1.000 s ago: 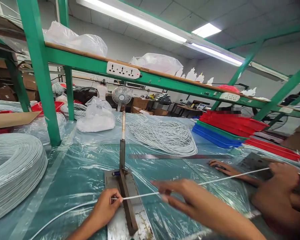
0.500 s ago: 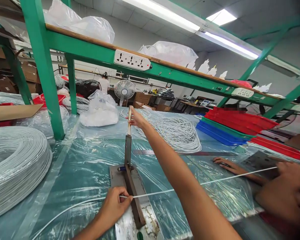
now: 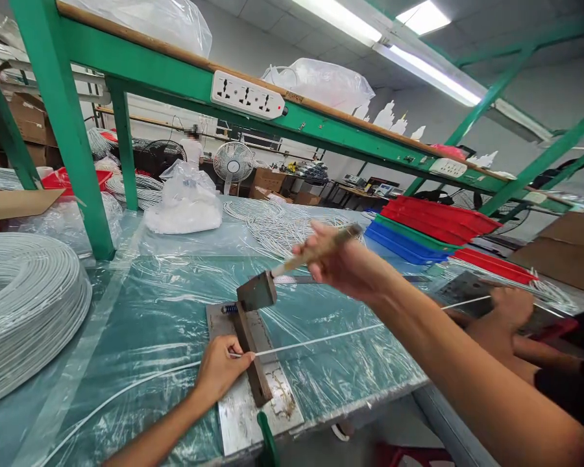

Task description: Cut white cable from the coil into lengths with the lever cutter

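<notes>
My left hand (image 3: 224, 364) is closed on a thin white cable (image 3: 316, 340), pinching it against the steel bar (image 3: 251, 353) of a lever cutter. That cutter stands on a worn metal base plate (image 3: 241, 415) at the table's front edge. Gripped loosely in my right hand (image 3: 343, 259), somewhat blurred, is the cutter's handle (image 3: 321, 250). Its broad blade (image 3: 257, 292) tilts to the right, raised above the bar. Rightward the cable runs under my right forearm to a co-worker's hand (image 3: 511, 305); leftward it curves down along the table.
A big coil of cable (image 3: 34, 318) lies at the left, with looser cable (image 3: 282, 230) behind the cutter. Red (image 3: 433, 220) and blue trays (image 3: 399, 240) are stacked at right. A green-handled tool (image 3: 267, 438) is at the front edge. A green shelf frame (image 3: 175, 78) spans overhead.
My right hand has swung the handle from upright down to the right, tilting the blade. My left hand still pinches the cable by the bar. The view has shifted slightly.
</notes>
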Action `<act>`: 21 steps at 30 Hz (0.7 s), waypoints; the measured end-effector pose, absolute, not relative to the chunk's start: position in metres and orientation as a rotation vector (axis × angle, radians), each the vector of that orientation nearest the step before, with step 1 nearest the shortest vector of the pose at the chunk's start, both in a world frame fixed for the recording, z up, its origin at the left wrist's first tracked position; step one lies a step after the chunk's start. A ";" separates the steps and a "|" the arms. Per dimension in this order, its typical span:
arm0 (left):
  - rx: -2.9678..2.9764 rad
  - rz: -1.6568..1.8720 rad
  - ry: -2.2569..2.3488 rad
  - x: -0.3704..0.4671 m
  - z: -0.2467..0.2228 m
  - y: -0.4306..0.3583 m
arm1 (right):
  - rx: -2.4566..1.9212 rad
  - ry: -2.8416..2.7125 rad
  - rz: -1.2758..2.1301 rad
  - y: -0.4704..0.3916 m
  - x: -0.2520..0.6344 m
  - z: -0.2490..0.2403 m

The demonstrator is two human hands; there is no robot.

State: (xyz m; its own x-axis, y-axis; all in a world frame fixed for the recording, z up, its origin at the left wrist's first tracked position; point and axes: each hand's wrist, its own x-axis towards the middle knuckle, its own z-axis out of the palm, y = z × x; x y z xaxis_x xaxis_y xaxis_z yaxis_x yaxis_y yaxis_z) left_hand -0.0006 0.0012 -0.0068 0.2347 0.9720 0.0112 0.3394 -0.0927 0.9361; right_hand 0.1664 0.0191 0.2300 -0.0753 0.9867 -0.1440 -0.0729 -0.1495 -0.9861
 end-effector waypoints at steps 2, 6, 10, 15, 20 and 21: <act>1.589 0.892 1.242 0.000 -0.009 0.002 | -1.288 -1.142 1.453 -0.026 0.176 0.214; 1.568 0.912 1.229 0.000 -0.014 0.004 | -1.483 -1.009 1.574 -0.095 0.178 0.180; 1.581 0.928 1.196 0.001 -0.019 0.005 | -1.633 -0.777 1.579 -0.123 0.161 0.160; 1.604 0.934 1.190 0.001 -0.017 0.005 | -1.722 -0.783 1.713 -0.124 0.150 0.123; 1.611 0.944 1.212 0.001 -0.015 0.003 | -1.767 -0.939 1.493 -0.132 0.153 0.089; 1.613 0.945 1.213 0.001 -0.015 0.003 | -1.783 -0.948 1.454 -0.135 0.153 0.086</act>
